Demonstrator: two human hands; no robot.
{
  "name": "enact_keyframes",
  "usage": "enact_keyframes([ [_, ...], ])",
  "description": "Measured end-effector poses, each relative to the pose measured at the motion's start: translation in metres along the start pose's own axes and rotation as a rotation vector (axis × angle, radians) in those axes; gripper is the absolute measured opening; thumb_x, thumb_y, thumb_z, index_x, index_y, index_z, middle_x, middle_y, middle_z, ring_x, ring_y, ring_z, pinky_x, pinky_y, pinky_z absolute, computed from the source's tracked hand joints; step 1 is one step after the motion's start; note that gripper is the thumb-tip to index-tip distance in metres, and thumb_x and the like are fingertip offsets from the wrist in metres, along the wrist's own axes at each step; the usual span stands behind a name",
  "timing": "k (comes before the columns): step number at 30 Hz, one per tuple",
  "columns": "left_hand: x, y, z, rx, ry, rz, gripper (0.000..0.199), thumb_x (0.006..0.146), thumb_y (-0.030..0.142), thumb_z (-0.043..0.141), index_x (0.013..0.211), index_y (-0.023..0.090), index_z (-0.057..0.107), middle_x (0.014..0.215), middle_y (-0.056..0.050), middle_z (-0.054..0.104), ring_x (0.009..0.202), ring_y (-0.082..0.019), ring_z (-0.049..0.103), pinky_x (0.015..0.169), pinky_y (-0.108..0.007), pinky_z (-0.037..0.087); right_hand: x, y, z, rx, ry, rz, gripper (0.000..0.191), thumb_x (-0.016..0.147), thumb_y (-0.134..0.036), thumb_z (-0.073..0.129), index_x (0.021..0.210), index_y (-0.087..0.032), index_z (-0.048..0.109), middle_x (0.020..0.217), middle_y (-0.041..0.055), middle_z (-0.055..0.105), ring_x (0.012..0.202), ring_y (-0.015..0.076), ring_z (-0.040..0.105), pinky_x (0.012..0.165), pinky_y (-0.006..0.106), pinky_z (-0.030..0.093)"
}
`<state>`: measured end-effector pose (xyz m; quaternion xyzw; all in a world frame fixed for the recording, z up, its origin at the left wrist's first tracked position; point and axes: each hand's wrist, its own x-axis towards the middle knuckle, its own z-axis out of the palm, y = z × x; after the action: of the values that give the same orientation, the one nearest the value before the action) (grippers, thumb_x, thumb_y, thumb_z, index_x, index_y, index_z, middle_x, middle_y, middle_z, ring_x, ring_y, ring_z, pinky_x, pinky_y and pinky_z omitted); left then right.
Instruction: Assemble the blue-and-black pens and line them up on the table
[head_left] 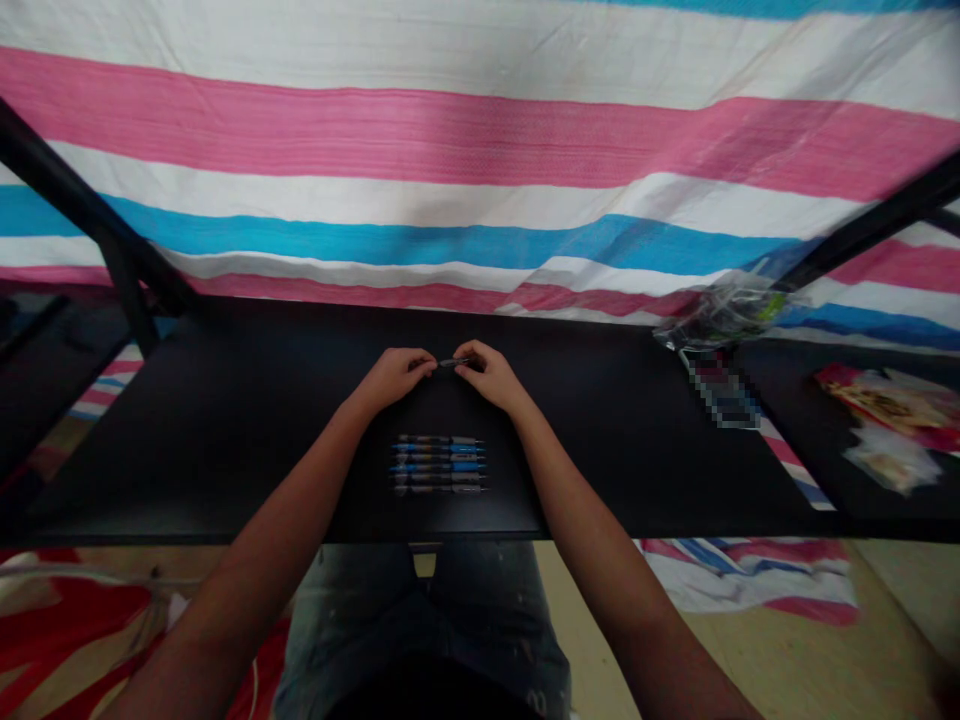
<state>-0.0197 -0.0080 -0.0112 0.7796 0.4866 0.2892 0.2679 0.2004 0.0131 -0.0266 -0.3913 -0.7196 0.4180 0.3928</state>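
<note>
A dark pen (450, 362) lies crosswise between my two hands, above the middle of the black table (247, 400). My left hand (403, 375) has its fingertips closed on the pen's left end. At the other end, the fingers of my right hand (484, 370) pinch the pen, hiding part of it. Nearer to me, several pens (439, 465) rest side by side in a stack of rows, some blue and some dark, all lying left to right.
A clear plastic bag (720, 315) sits at the table's back right, beside a phone-like blurred object (724, 388). Further right are red and gold packaging (892, 400) and a whitish bag (892, 458). Striped sheeting (450, 140) hangs behind the table, between dark metal bars.
</note>
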Motion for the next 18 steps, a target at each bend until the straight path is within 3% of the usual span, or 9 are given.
enact_keyframes([
  [3, -0.0003, 0.0011, -0.0009, -0.006, 0.044, 0.045, 0.020, 0.090, 0.029, 0.061, 0.099, 0.016, 0.073, 0.094, -0.006, 0.075, 0.081, -0.018, 0.066, 0.077, -0.029, 0.048, -0.0003, -0.0014, 0.0003, 0.035, 0.019, 0.015, 0.036, 0.077, -0.038, 0.073, 0.107, -0.021, 0.063, 0.095, 0.0035, 0.067, 0.084, 0.0174, 0.063, 0.079, 0.031, 0.049],
  [5, -0.0013, 0.0027, -0.0010, -0.011, 0.050, 0.063, 0.019, 0.089, 0.028, 0.062, 0.099, 0.016, 0.072, 0.093, -0.005, 0.074, 0.079, -0.017, 0.065, 0.075, -0.028, 0.048, -0.0006, -0.0040, -0.0017, -0.041, 0.029, 0.043, 0.027, 0.085, -0.043, 0.065, 0.097, -0.019, 0.066, 0.081, 0.0018, 0.066, 0.074, 0.0163, 0.060, 0.071, 0.030, 0.047],
  [7, -0.0021, 0.0038, -0.0011, -0.022, 0.048, 0.071, 0.018, 0.088, 0.028, 0.063, 0.100, 0.016, 0.071, 0.094, -0.005, 0.074, 0.081, -0.017, 0.066, 0.075, -0.028, 0.049, -0.0011, -0.0066, -0.0041, -0.148, 0.029, 0.056, 0.030, 0.090, -0.044, 0.057, 0.080, -0.018, 0.067, 0.068, 0.0004, 0.061, 0.065, 0.0152, 0.054, 0.065, 0.029, 0.042],
  [9, -0.0024, 0.0041, -0.0016, -0.022, 0.042, 0.064, 0.018, 0.088, 0.028, 0.063, 0.099, 0.017, 0.071, 0.095, -0.005, 0.074, 0.083, -0.018, 0.066, 0.077, -0.029, 0.049, -0.0016, -0.0078, -0.0052, -0.185, 0.031, 0.053, 0.028, 0.089, -0.042, 0.059, 0.076, -0.018, 0.066, 0.066, -0.0002, 0.059, 0.063, 0.0146, 0.051, 0.063, 0.029, 0.040],
  [12, -0.0025, 0.0036, -0.0028, 0.003, 0.031, 0.041, 0.018, 0.090, 0.028, 0.061, 0.099, 0.017, 0.072, 0.094, -0.005, 0.074, 0.083, -0.018, 0.066, 0.078, -0.030, 0.049, -0.0023, -0.0064, -0.0031, -0.091, 0.018, 0.024, 0.017, 0.083, -0.036, 0.065, 0.089, -0.020, 0.066, 0.077, -0.0004, 0.062, 0.068, 0.0147, 0.054, 0.066, 0.028, 0.043],
  [16, -0.0025, 0.0023, -0.0047, -0.005, 0.063, 0.028, 0.018, 0.089, 0.027, 0.062, 0.100, 0.017, 0.071, 0.096, -0.006, 0.075, 0.083, -0.018, 0.067, 0.079, -0.030, 0.051, -0.0015, -0.0027, 0.0019, 0.009, 0.058, 0.021, 0.032, 0.078, -0.038, 0.072, 0.103, -0.021, 0.062, 0.092, 0.0021, 0.064, 0.072, 0.0145, 0.058, 0.069, 0.028, 0.047],
  [18, -0.0025, 0.0014, -0.0054, -0.017, 0.081, 0.025, 0.019, 0.088, 0.028, 0.064, 0.102, 0.017, 0.071, 0.097, -0.006, 0.075, 0.083, -0.018, 0.067, 0.080, -0.030, 0.052, -0.0003, -0.0016, 0.0027, -0.018, 0.096, 0.059, 0.033, 0.082, -0.044, 0.068, 0.105, -0.020, 0.063, 0.088, 0.0024, 0.065, 0.069, 0.0146, 0.058, 0.067, 0.028, 0.047],
])
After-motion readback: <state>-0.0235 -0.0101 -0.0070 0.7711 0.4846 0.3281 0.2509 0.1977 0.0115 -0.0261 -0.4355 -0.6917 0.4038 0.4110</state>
